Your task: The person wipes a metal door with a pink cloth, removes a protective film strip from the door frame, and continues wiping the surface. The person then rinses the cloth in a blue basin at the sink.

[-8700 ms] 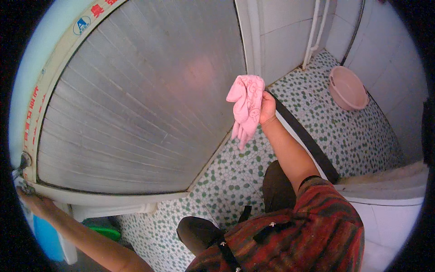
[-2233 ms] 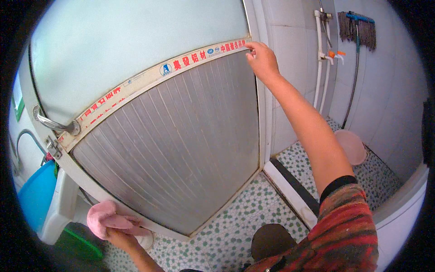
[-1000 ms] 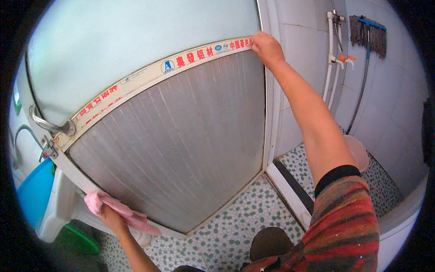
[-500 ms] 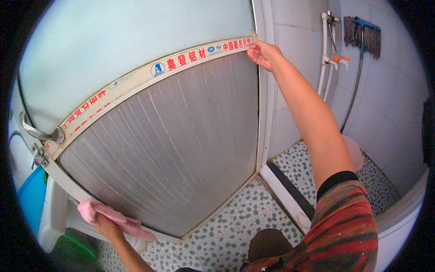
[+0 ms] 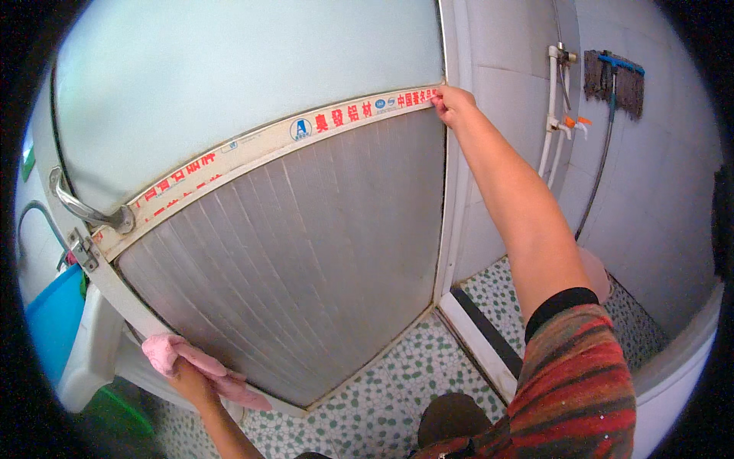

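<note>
At the lower left of the frame, the person's left hand (image 5: 193, 386) grasps a bunched pink cloth (image 5: 170, 352) beside the lower edge of the door (image 5: 306, 229). Right of upper centre, the right hand (image 5: 456, 105) has its fingers drawn together at the end of the red-printed strip (image 5: 264, 145); whether they grip its film cannot be told. A mop (image 5: 618, 84) hangs at the upper right.

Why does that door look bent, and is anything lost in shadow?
In the head view, fisheye distortion bows the cream door strip with red print; there too, the pale frosted-glass panel looks bright, the green-edged object at lower left sits in shadow, its shape unclear, and the pink fabric cloth shows no obvious blur.
</note>
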Demonstrator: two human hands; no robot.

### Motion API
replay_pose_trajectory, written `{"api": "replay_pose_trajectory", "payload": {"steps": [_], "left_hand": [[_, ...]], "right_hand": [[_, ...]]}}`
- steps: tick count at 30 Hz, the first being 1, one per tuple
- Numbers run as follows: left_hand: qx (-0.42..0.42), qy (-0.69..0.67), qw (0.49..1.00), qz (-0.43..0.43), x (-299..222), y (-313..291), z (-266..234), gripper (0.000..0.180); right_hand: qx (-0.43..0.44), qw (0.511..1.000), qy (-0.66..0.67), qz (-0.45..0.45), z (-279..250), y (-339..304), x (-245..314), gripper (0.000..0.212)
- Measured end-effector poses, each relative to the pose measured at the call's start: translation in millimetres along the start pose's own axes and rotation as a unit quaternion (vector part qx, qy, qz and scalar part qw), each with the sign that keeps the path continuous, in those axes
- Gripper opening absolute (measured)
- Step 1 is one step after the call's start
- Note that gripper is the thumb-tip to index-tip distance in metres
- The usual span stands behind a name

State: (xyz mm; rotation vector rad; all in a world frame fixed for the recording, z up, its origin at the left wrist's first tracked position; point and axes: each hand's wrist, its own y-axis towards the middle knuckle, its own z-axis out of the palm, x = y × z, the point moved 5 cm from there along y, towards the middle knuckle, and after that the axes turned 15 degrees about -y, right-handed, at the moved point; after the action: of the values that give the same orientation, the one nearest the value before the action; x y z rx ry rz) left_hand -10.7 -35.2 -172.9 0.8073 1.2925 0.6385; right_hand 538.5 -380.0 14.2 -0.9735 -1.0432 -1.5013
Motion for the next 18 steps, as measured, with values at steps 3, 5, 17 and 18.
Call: {"api": "replay_pose_trajectory", "payload": {"steps": [3, 5, 17, 18], "left_hand": [[-0.030, -0.025, 0.999, -0.028, 6.6, -3.0, 0.7, 0.005], [-0.018, 0.017, 0.999, 0.048, 1.9, 1.0, 3.4, 0.004], [0.013, 0.097, 0.978, 0.185, -15.4, 13.9, 13.2, 0.004], [0.012, 0.082, 0.985, 0.151, -16.2, 14.2, 15.1, 0.004]], "right_hand": [[-0.026, 0.999, 0.001, -0.023, 0.8, -6.0, 5.3, 0.002], [-0.030, 0.999, -0.008, -0.039, -1.1, -9.3, 7.2, 0.002], [0.165, 0.980, -0.016, -0.107, -20.1, -24.3, -4.0, 0.022], [0.168, 0.985, -0.006, -0.051, -20.7, -21.5, -6.1, 0.023]]}}
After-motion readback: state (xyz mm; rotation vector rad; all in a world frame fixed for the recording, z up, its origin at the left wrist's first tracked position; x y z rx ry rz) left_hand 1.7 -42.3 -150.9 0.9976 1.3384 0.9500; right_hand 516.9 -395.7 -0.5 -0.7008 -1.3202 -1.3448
